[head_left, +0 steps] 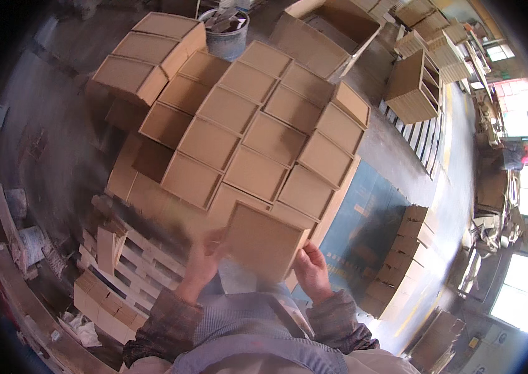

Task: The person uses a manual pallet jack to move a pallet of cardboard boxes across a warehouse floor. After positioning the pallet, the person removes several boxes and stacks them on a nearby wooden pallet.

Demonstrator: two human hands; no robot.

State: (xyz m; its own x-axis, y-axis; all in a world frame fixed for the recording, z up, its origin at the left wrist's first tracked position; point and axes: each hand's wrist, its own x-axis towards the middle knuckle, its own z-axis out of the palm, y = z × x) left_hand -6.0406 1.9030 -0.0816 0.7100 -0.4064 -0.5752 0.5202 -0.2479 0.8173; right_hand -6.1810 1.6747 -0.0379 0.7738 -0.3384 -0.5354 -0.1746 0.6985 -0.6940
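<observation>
A square brown panel (265, 242) with a thin raised edge is held in front of my body, slightly blurred. My right hand (314, 272) pinches its right edge near the corner, thumb and fingers closed on it. At the left edge, my left hand (204, 260) grips the same panel; its fingertips are smeared and partly hidden. Just beyond lie rows of similar framed brown panels (266, 149), side by side on a broad stack. A taller pile of them (151, 47) stands at the far left.
A slatted wooden pallet (145, 268) lies at the left, with stacked boards (105, 305) beside it. Blue sheeting (363, 218) and a row of brown blocks (401, 262) are at the right. Farther off are a bucket of scraps (226, 40) and a large open box (314, 43).
</observation>
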